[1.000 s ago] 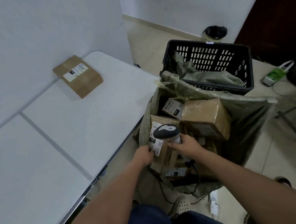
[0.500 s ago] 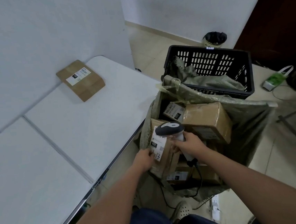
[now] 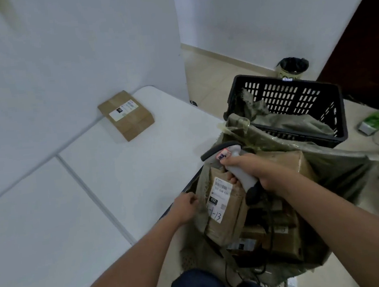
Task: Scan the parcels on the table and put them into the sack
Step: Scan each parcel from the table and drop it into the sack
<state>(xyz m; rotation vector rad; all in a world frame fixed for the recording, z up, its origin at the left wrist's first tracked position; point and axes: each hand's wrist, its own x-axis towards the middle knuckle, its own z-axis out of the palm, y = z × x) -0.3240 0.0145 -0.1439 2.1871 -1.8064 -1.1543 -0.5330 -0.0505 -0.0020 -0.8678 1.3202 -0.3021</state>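
Head view: scanner (image 3: pixel 233 162) within right fingers (image 3: pixel 230 160).

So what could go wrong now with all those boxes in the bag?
The labelled parcel stands tilted at the sack's near edge, so it might tip out. The scanner's cable hangs among the boxes and could snag when the right hand lifts. One parcel sits far back on the table, easy to forget.

L hand (image 3: pixel 185 207) curled, R hand (image 3: pixel 253 169) gripping.
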